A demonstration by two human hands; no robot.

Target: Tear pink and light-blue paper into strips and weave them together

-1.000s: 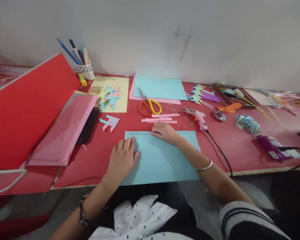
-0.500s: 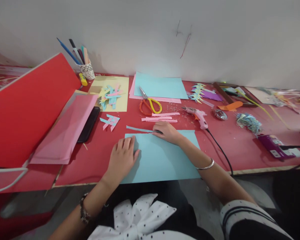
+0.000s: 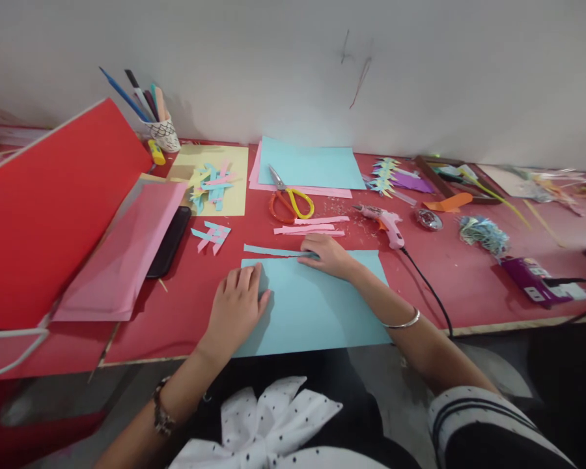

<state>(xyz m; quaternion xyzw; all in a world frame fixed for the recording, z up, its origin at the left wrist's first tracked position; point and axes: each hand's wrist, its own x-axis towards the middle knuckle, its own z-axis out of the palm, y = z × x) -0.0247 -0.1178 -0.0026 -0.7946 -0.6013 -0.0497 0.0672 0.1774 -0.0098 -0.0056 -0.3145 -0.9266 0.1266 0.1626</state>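
Observation:
A light blue paper sheet lies at the table's front edge. My left hand rests flat on its left side, fingers stretched out and pressing down. At the far edge of the sheet, my right hand has its fingertips closed on a narrow blue paper strip, whose left part is separated from the sheet along a slightly rough edge. Whether the strip still joins the sheet under the fingers is hidden. Beyond this hand lie several pink paper strips and scissors with red and yellow handles.
On the left are a red board, pink papers, a dark phone and a pen cup. Interlaced paper strips lie nearby. A pink glue gun, its cord, and a purple box occupy the right.
My right hand has shifted very slightly rightward along the sheet's far edge, and the gap beside the blue strip looks a little longer. The left hand stays in place; the view has tilted slightly.

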